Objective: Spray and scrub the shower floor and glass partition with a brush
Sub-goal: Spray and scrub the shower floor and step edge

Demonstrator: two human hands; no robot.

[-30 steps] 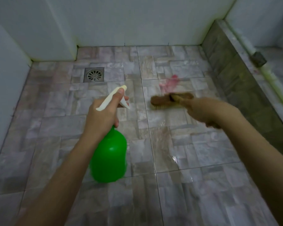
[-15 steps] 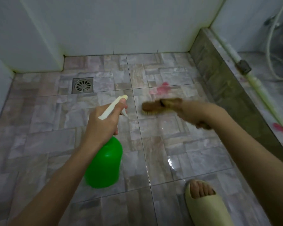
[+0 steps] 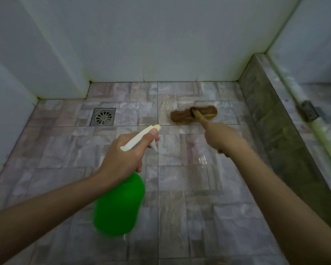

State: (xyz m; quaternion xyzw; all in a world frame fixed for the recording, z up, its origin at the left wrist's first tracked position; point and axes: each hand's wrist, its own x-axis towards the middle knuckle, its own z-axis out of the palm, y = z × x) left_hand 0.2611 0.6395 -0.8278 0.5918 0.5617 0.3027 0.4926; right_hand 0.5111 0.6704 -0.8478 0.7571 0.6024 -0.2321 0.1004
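My left hand (image 3: 122,157) grips the neck of a green spray bottle (image 3: 119,204) with a cream-white trigger head (image 3: 139,137) that points forward over the tiled shower floor (image 3: 189,188). My right hand (image 3: 221,137) holds the wooden handle of a brown scrub brush (image 3: 193,114). The brush head rests bristles-down on the floor tiles near the back wall, to the right of the spray nozzle. A wet sheen shows on the tiles below my right hand. The pink stain seen earlier is out of sight.
A round metal floor drain (image 3: 103,116) sits at the back left. White walls (image 3: 141,44) close the back and left. A tiled kerb (image 3: 271,119) with a pale rail and a metal hinge bracket (image 3: 308,110) runs along the right.
The brush has slid farther toward the back wall, over the spot where the pink stain showed. The view tilted up, so the sandalled foot has left the frame. The bottle stays in my left hand.
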